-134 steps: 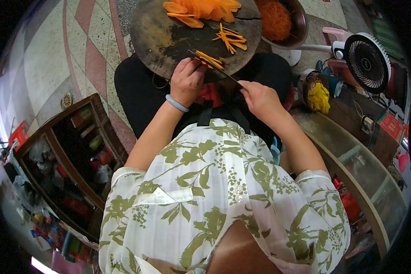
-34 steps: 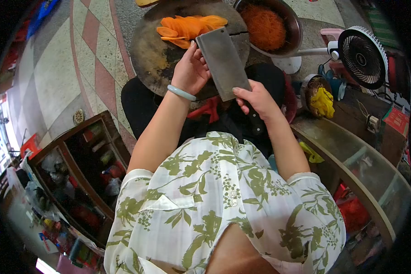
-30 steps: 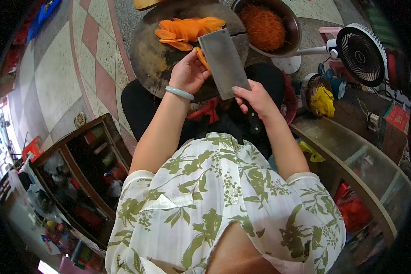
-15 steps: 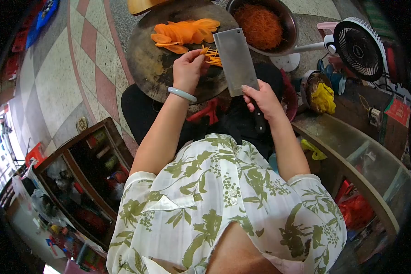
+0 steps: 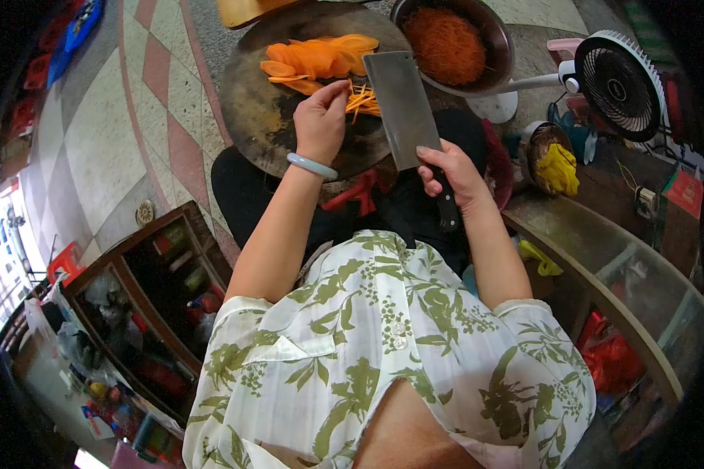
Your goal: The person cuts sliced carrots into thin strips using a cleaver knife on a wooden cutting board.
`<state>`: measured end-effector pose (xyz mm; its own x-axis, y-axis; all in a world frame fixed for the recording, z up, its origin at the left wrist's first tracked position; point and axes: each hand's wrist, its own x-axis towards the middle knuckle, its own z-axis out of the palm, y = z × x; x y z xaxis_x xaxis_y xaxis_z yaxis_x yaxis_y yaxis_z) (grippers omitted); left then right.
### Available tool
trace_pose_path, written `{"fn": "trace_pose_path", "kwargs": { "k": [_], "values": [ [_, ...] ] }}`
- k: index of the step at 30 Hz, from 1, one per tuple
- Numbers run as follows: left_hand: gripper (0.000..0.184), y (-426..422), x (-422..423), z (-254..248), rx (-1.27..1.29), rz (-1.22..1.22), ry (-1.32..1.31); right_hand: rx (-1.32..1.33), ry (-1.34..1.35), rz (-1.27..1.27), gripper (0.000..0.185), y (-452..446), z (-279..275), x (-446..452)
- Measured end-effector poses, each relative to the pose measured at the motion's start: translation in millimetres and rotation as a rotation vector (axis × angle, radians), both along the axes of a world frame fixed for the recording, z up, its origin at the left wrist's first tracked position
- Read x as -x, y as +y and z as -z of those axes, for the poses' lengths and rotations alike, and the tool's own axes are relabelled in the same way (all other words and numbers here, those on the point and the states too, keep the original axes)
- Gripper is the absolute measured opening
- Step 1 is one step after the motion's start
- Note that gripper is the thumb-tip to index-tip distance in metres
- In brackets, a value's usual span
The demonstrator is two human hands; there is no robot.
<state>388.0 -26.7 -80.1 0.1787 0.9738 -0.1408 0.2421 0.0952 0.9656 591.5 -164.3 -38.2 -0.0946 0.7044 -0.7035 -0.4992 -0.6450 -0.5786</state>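
Observation:
My right hand (image 5: 452, 170) is closed round the black handle of a cleaver (image 5: 401, 105), whose broad grey blade lies flat-on over the right part of a round wooden chopping board (image 5: 254, 125). Just left of the blade is my left hand (image 5: 321, 121), its fingers pinched together; what they hold, if anything, is hidden. Cut carrot strips (image 5: 361, 102) lie on the board between that hand and the blade. Farther back on the board, overlapping carrot slices (image 5: 317, 58) form a row. A metal bowl (image 5: 502, 55) at the back right holds a heap of shredded carrot (image 5: 448, 45).
To the right stands a fan (image 5: 618, 86), with a pot (image 5: 536, 148) holding a yellow cloth (image 5: 557, 169) in front of it. A glass-topped cabinet (image 5: 594, 242) runs along the right. An open wooden cabinet (image 5: 125, 273) is at the left.
The cleaver has gone from cutting strips to being held blade-flat at the right. My left hand has moved from the board's front edge towards the slices. The strips now lie closer to them.

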Motion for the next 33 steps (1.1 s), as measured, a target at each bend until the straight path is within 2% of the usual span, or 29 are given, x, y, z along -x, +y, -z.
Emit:
{"fn": "trace_pose_path", "kwargs": {
  "k": [2,5,9,12,15,18,21,24,27,28,31,33],
  "values": [
    [0.025,-2.3,-2.4,-1.4,0.017,0.031,0.048,0.007,0.012,-0.029,0.019,3.4,-4.2,5.3],
    [0.022,-4.2,-5.3,-10.7,-0.131,0.109,0.300,-0.007,0.011,-0.044,0.018,8.1,-5.3,10.8],
    [0.018,1.4,5.6,-7.7,-0.462,0.140,0.541,0.011,-0.058,-0.020,0.018,12.3,-10.5,11.8],
    [0.026,18.6,25.7,-5.1,-0.642,0.049,0.633,-0.034,-0.118,-0.016,0.018,8.5,2.8,6.1],
    [0.023,45.1,51.7,6.4,-0.688,-0.013,0.831,-0.042,-0.145,-0.053,0.017,6.7,-1.3,2.0],
    [0.018,60.4,68.1,16.5,-0.717,0.045,0.947,-0.050,-0.176,-0.057,0.017,6.0,-1.6,4.0],
    [0.010,65.1,72.1,17.4,-0.824,0.074,0.982,-0.095,-0.178,-0.089,0.018,6.4,-0.1,5.5],
    [0.011,59.1,75.9,12.2,-0.872,0.082,0.899,-0.126,-0.212,-0.129,0.016,6.0,-1.0,8.4],
    [0.018,31.4,78.4,3.3,-0.502,0.051,0.654,-0.151,-0.255,-0.161,0.016,5.3,-2.8,11.1],
    [0.022,19.5,75.3,11.2,-0.289,-0.041,0.367,-0.161,-0.276,-0.173,0.015,4.6,-1.2,12.2],
    [0.020,-17.6,62.0,-3.6,0.247,-0.074,-0.022,-0.191,-0.356,-0.231,0.014,3.8,0.8,17.6],
    [0.013,-34.3,57.6,-1.2,0.412,-0.041,-0.072,-0.203,-0.436,-0.285,0.015,5.6,-4.4,23.6]
  ]
}}
